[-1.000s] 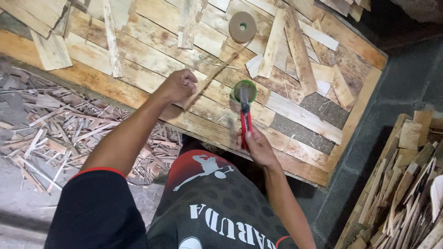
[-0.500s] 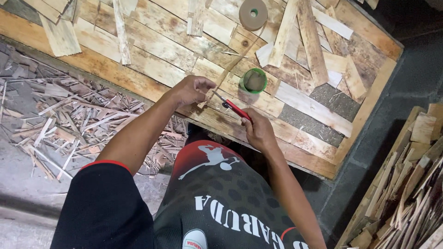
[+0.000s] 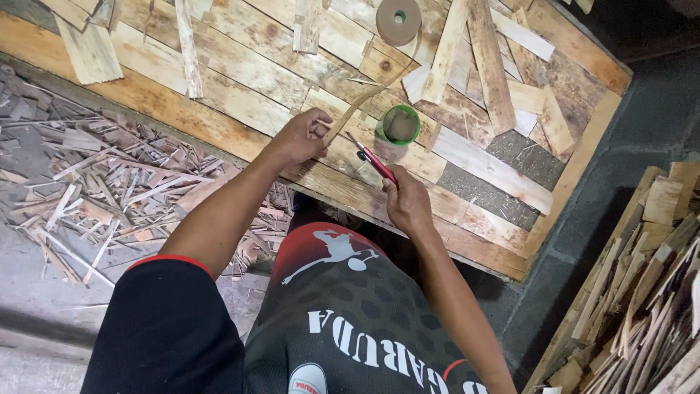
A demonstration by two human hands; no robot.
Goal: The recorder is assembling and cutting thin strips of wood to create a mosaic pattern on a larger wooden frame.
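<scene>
Head view: a thin wood strip (image 3: 364, 98) is pinched tight in the left hand (image 3: 300, 136) over the plank table (image 3: 240, 66), and red pliers (image 3: 375, 162) are gripped in the right hand (image 3: 407, 204), tips near the strip, by the green cup (image 3: 399, 125).

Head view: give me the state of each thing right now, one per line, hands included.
Left hand: closed, pinching the thin wood strip.
Thin wood strip: held at its near end, lying slanted over the board.
Right hand: closed around the red-handled pliers.
Red-handled pliers: tip at the strip's near end.
Green cup: upright, open-topped.
Tape roll: lying flat.
</scene>
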